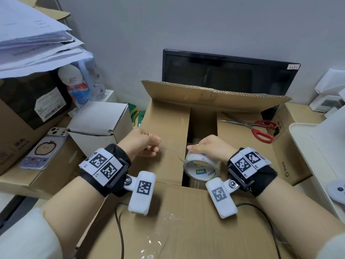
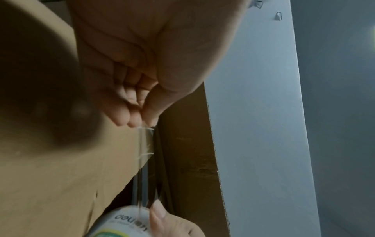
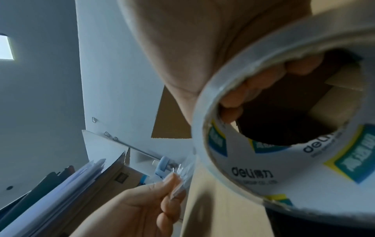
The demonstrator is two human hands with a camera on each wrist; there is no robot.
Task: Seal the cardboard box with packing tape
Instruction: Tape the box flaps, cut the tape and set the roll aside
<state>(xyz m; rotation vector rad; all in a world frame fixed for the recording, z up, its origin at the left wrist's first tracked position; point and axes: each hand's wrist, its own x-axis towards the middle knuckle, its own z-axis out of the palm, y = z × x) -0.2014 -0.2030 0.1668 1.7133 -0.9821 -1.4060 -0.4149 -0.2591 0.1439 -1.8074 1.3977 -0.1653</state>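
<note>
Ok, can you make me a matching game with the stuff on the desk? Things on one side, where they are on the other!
Things:
1. tape roll
2. scissors
3. tape end
4. paper stack

Places:
A. pinched by the left hand
B. lying on the box's right flap
C. held by the right hand
D. piled on a carton at far left

Pairs: 1-C, 2-B, 3-A, 4-D
</note>
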